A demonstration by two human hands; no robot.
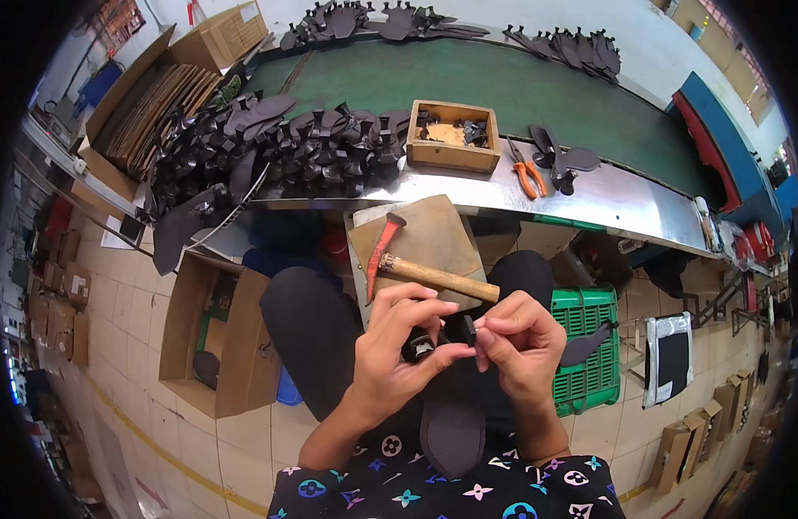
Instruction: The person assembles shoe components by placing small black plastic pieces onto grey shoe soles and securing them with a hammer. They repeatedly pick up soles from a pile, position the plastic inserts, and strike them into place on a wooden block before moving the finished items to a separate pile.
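Observation:
My left hand point(397, 342) is closed around the black heel of a dark shoe sole point(452, 437), whose flat front part hangs down toward my lap. The heel's end point(421, 348) shows a pale patch between my fingers. Close beside it, my right hand point(522, 339) pinches a small flat black heel tip point(469, 330) between thumb and fingers. My left thumb reaches to the tip's lower edge. Just beyond both hands, a hammer point(434, 277) with a red head and wooden handle lies on a worn board point(442, 229).
A wooden box point(453, 154) with small black pieces stands on the metal bench edge point(624, 203), near orange-handled pliers point(527, 173). Heeled soles point(330, 151) are piled at the left. A green crate point(587, 346) stands right of my knee, an open carton point(213, 337) to the left.

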